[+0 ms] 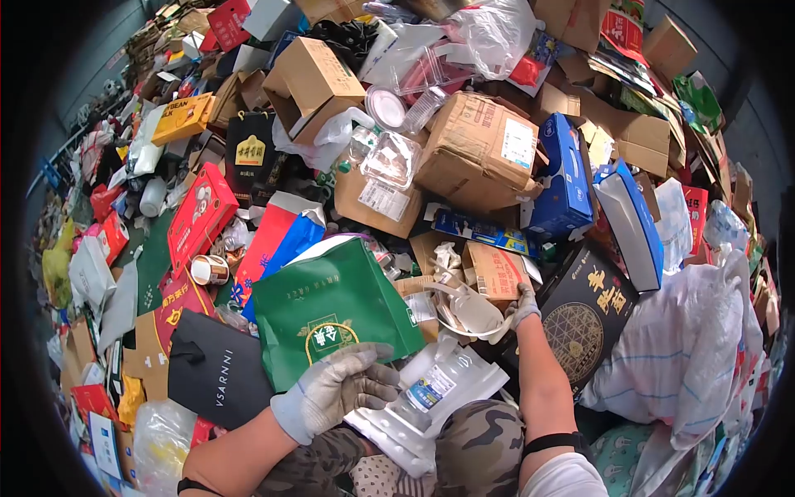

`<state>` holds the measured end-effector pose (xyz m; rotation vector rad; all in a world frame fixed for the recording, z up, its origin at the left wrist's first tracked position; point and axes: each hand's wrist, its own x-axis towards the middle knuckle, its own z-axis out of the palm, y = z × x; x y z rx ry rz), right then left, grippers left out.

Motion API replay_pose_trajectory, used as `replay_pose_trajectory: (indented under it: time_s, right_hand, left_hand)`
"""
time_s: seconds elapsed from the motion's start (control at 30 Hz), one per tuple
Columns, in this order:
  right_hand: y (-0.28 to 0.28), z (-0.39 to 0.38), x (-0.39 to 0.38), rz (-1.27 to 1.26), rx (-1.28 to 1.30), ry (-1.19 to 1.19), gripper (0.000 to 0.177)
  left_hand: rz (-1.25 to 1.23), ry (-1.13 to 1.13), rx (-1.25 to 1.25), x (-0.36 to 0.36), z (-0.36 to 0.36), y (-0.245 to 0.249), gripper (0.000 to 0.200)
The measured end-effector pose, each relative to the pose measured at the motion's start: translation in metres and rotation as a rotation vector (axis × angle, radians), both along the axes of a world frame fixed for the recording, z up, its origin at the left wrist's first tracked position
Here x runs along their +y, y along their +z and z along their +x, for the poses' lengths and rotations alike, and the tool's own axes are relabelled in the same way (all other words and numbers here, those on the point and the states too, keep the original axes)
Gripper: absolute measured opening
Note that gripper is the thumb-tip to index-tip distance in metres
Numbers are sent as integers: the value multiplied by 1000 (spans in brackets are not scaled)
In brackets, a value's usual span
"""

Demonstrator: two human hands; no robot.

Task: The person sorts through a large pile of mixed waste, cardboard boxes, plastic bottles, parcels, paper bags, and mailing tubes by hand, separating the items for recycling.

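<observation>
My left hand [344, 389], in a grey-white work glove, hovers over the lower edge of a green paper bag [331, 302]; its fingers are loosely bent and nothing is in them. White plastic packaging with a blue label [431, 388] lies just right of it. Farther right, my gloved right hand [522, 306] grips the lower right corner of a small orange-brown cardboard box [495, 272]; part of its fingers is hidden. Beside that box is a translucent plastic container [476, 311] with a white rim. A flat black box with gold print [575, 319] lies right of my right wrist.
Mixed waste is heaped all around. A taped carton [472, 149] and blue boxes [563, 178] lie beyond my hands. A black paper bag [217, 364] is at left, a red box [201, 217] farther up. A large white woven sack [679, 331] bulges at right.
</observation>
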<state>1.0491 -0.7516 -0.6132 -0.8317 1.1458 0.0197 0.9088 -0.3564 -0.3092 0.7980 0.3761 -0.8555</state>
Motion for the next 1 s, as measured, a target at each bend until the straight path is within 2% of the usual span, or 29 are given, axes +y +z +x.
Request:
replay_pose_trajectory:
  time_s: [0.07, 0.1, 0.13, 0.27, 0.33, 0.37, 0.43, 0.47, 0.5, 0.57, 0.6, 0.67, 0.73, 0.8, 0.83, 0.87, 0.93, 1.0]
  right_hand:
    - [26, -9, -3, 83, -84, 88, 15]
    - [61, -17, 6, 89, -154, 114, 16]
    - [69, -21, 2, 76, -163, 124, 19]
    - [157, -49, 2, 393, -465, 433, 23]
    - [222, -71, 36, 153, -492, 483, 24]
    - [234, -77, 40, 144, -542, 528, 29]
    - [255, -85, 57, -114, -619, 690, 36]
    - [278, -102, 80, -293, -591, 543, 40]
    - [294, -110, 92, -531, -679, 647, 39]
    - [309, -131, 129, -852, -1113, 643, 44]
    - [326, -155, 150, -931, -1166, 705, 58]
    - [333, -191, 166, -1673, -1219, 800, 71]
    - [331, -236, 186, -1737, -1352, 861, 80]
    - [312, -277, 202, -1662, -1352, 799, 81]
    - [297, -298, 208, -1601, -1300, 776, 81]
    - [283, -318, 214, -1542, -1240, 755, 80]
    - [269, -361, 221, -1353, -1033, 876, 80]
    - [277, -392, 220, -1186, -922, 1119, 77]
  left_hand:
    - [5, 12, -32, 1, 2, 0, 35]
    - [5, 29, -40, 2, 3, 0, 33]
    - [-17, 49, -59, 3, 3, 0, 32]
    - [43, 76, -255, 11, 5, 6, 34]
    - [72, 120, -325, 15, 5, 2, 35]
    - [73, 156, -369, 15, 5, 1, 37]
    - [155, 241, -406, 12, -3, 1, 43]
    - [240, 282, -411, 8, -5, 2, 46]
    - [263, 319, -442, 8, -10, 4, 50]
    - [275, 383, -471, 5, -29, 1, 57]
    - [258, 419, -475, 6, -38, 1, 59]
    - [284, 443, -465, 9, -62, -10, 69]
    - [292, 534, -513, 14, -80, -26, 72]
    - [138, 757, -637, 18, -103, -41, 58]
    - [96, 752, -595, 18, -124, -24, 51]
    - [161, 748, -614, 17, -136, -31, 50]
    - [246, 723, -633, 14, -157, -46, 46]
    - [276, 662, -502, 7, -179, -48, 40]
